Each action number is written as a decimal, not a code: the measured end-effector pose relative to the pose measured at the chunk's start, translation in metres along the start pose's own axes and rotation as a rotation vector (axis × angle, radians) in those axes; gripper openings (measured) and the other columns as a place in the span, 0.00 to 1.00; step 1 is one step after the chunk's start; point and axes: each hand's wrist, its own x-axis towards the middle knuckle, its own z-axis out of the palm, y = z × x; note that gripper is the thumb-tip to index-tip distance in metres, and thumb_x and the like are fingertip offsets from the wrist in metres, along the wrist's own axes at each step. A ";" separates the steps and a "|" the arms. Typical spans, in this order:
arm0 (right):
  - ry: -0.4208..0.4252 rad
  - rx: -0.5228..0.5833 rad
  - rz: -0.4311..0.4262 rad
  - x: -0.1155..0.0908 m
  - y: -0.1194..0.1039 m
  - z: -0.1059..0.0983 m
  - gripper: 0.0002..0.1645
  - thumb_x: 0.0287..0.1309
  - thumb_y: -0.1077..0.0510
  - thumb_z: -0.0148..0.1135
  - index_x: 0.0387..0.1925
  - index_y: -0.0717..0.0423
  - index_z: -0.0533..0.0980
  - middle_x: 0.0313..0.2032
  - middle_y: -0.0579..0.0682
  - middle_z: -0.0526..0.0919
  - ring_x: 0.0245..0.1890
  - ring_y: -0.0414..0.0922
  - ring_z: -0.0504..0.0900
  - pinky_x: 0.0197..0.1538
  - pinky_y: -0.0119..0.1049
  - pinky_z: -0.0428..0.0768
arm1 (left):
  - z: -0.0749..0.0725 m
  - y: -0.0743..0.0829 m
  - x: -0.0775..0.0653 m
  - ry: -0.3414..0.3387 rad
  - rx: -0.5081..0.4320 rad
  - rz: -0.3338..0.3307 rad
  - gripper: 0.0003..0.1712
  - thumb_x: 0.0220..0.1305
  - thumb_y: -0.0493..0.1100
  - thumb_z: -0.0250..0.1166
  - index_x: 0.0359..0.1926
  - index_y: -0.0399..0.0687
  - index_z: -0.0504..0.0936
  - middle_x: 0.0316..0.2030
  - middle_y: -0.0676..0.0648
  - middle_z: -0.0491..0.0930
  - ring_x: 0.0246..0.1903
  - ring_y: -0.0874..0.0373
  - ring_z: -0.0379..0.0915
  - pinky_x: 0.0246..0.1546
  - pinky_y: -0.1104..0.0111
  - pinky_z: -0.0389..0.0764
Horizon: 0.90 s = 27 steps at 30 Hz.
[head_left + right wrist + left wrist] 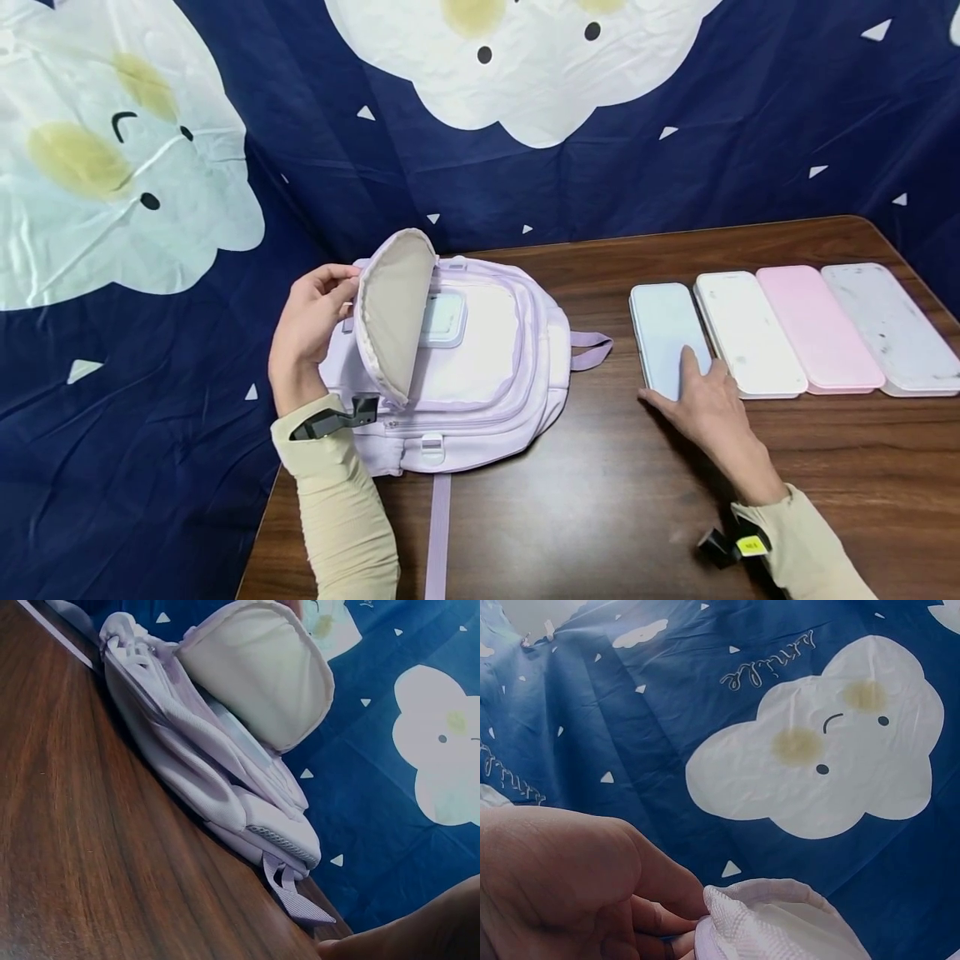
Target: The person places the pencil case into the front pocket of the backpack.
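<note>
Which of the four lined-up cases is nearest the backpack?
The light blue case, leftmost in the row, partly under the right hand; the white case, pink case and marbled case lie farther right.

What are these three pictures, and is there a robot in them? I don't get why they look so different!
No robot here, just a person with two bare hands. The big picture comes from a camera on the head, looking down. The other two come from small cameras, one on each wrist, so they look tilted. The left one sees mostly the cloth with clouds; the right one sees the bag from the side.

On the table lie the bag and a row of flat cases: blue, white, pink and grey-white. The left hand pinches the bag's flap and holds it up. A small pale-blue thing peeks out behind it. The right hand touches the blue case.
</note>
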 end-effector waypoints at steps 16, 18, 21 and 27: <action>0.234 0.100 -0.102 0.008 0.004 -0.014 0.50 0.45 0.48 0.70 0.63 0.74 0.61 0.58 0.80 0.61 0.54 0.76 0.63 0.50 0.69 0.66 | -0.001 0.002 0.001 -0.023 -0.016 -0.016 0.04 0.67 0.36 0.56 0.42 0.40 0.74 0.31 0.53 0.75 0.31 0.65 0.71 0.28 0.78 0.76; 0.266 0.123 -0.133 0.010 0.004 -0.017 0.50 0.45 0.49 0.70 0.63 0.73 0.61 0.58 0.78 0.62 0.54 0.75 0.64 0.51 0.67 0.65 | -0.001 0.002 0.002 -0.025 -0.012 -0.014 0.04 0.67 0.36 0.56 0.42 0.40 0.74 0.30 0.53 0.75 0.31 0.65 0.71 0.28 0.79 0.76; 0.320 0.165 -0.202 0.012 0.001 -0.022 0.50 0.43 0.49 0.71 0.63 0.72 0.63 0.59 0.75 0.64 0.53 0.73 0.65 0.51 0.65 0.65 | -0.001 0.004 0.002 -0.027 0.010 -0.016 0.05 0.67 0.36 0.56 0.42 0.39 0.74 0.30 0.54 0.75 0.31 0.65 0.71 0.28 0.79 0.75; 0.349 0.251 -0.343 0.014 -0.013 -0.035 0.50 0.40 0.48 0.75 0.63 0.65 0.66 0.61 0.68 0.66 0.57 0.68 0.66 0.52 0.62 0.65 | -0.001 0.007 0.002 -0.035 0.067 -0.029 0.07 0.68 0.36 0.55 0.44 0.37 0.73 0.30 0.54 0.75 0.31 0.65 0.71 0.29 0.78 0.76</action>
